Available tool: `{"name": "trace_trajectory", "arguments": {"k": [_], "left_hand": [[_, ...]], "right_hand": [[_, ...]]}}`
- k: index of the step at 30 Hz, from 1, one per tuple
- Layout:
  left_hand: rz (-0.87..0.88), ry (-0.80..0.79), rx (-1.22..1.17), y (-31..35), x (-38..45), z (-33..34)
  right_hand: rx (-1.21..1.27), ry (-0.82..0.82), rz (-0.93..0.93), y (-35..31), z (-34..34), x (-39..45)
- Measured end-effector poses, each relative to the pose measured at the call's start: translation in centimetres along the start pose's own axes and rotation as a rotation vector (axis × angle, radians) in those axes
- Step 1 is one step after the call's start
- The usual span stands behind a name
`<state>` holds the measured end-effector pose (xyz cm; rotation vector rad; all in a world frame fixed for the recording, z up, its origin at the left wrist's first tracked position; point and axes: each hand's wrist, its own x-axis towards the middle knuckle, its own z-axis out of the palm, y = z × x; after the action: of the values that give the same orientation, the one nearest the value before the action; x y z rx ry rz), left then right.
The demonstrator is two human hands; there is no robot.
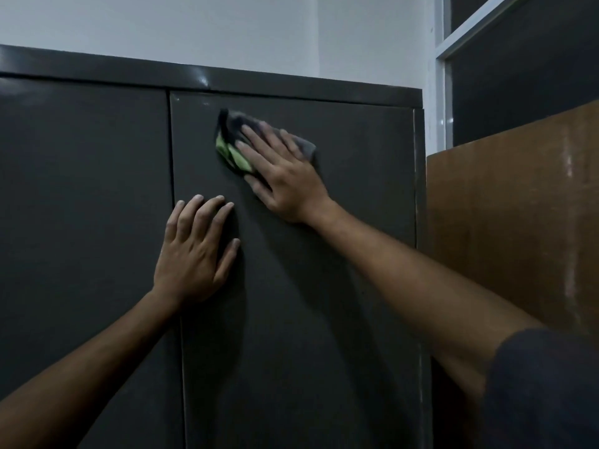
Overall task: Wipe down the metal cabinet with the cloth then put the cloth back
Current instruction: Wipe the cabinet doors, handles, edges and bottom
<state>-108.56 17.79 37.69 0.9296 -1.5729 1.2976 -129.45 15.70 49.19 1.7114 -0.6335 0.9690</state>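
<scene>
Up near the top of the dark grey metal cabinet (340, 254), the right hand (285, 176) lies flat with its fingers spread, pressing a cloth (233, 131) against the right-hand door. That cloth is dark grey with a bright green patch showing at its lower left edge — it sits just below the cabinet's top rail, a little to the right of the seam between the two doors, and its top and right corners stick out past the fingertips. The hand covers most of the cloth's middle; it pins rather than grips it.

Lower down, the left hand (194, 251) rests palm-flat on the same door, fingers wide and pointing up, holding nothing. Its little-finger side lies just beside the door seam (176, 286), and it sits well apart from the cloth.

A dark sleeve (544, 390) covers the right upper arm at the lower right corner. Beside the cabinet on the right stands a brown wooden panel (512, 222), with a pale wall (227, 27) above.
</scene>
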Motion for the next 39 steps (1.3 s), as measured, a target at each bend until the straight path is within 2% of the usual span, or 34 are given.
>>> {"name": "trace_trajectory", "arguments": {"k": [1,2,5,7,9,11,14,16,17,18,19,21,23,24,26,28,30,32,34,37,39], "left_hand": [[-0.002,-0.003,0.002,0.0,0.0,0.0],[-0.005,-0.009,0.004,0.1,0.0,0.0],[-0.01,-0.022,0.0,0.2,0.1,0.0],[-0.011,-0.018,0.006,0.1,0.0,0.0],[-0.014,-0.015,0.008,0.1,0.0,0.0],[-0.017,-0.015,0.007,0.1,0.0,0.0],[-0.018,-0.015,-0.02,0.0,0.0,0.0],[-0.012,-0.013,-0.047,-0.2,0.0,-0.1],[-0.005,-0.013,-0.06,-0.4,-0.1,-0.1],[0.007,-0.015,-0.067,-0.6,-0.1,-0.2],[0.021,-0.021,-0.067,-0.8,-0.1,-0.2],[0.044,-0.036,-0.059,-1.0,-0.1,-0.3],[0.05,-0.048,-0.051,-1.0,-0.2,-0.3],[0.048,-0.053,-0.049,-1.0,-0.2,-0.3],[0.04,-0.064,-0.057,-0.9,-0.3,-0.3],[0.034,-0.072,-0.086,-1.0,-0.3,-0.5],[0.035,-0.067,-0.12,-1.1,-0.3,-0.7],[0.039,-0.061,-0.145,-1.3,-0.3,-1.0],[0.05,-0.066,-0.167,-1.6,-0.3,-1.3],[0.108,-0.096,-0.178,-2.7,-0.4,-1.5],[0.142,-0.105,-0.169,-3.1,-0.5,-1.5]], "right_hand": [[-0.004,-0.007,-0.008,1.8,-0.3,-1.8],[0.002,0.015,0.081,3.8,-0.8,-3.5],[-0.004,0.093,0.648,9.5,-2.7,-7.3],[0.009,0.156,0.925,9.9,-3.0,-7.9],[0.028,0.218,1.046,6.9,-2.2,-7.6],[0.03,0.214,0.938,1.7,-0.5,-8.7],[0.036,0.033,0.449,-5.3,1.1,-13.4],[-0.025,-0.085,0.087,-4.5,0.3,-16.9],[-0.061,-0.107,-0.016,-2.7,-0.2,-18.3],[-0.075,-0.123,-0.01,-0.7,-0.7,-19.8],[-0.071,-0.126,0.112,1.0,-1.1,-21.5],[-0.038,-0.068,0.583,2.7,-1.6,-24.3],[-0.005,0.075,1.021,0.8,-1.2,-25.6],[0.02,0.138,1.154,-1.0,-0.6,-25.7],[0.046,0.196,1.268,-5.5,0.6,-25.7],[0.048,0.131,1.186,-10.5,1.9,-25.4],[0.064,0.012,1.001,-15.6,3.1,-23.5],[0.064,-0.06,0.716,-20.6,4.0,-20.0],[0.091,-0.134,0.333,-24.0,4.6,-17.4],[0.155,-0.227,-0.15,-23.0,4.9,-18.0],[0.09,-0.278,-0.319,-18.9,4.2,-20.8]]}}
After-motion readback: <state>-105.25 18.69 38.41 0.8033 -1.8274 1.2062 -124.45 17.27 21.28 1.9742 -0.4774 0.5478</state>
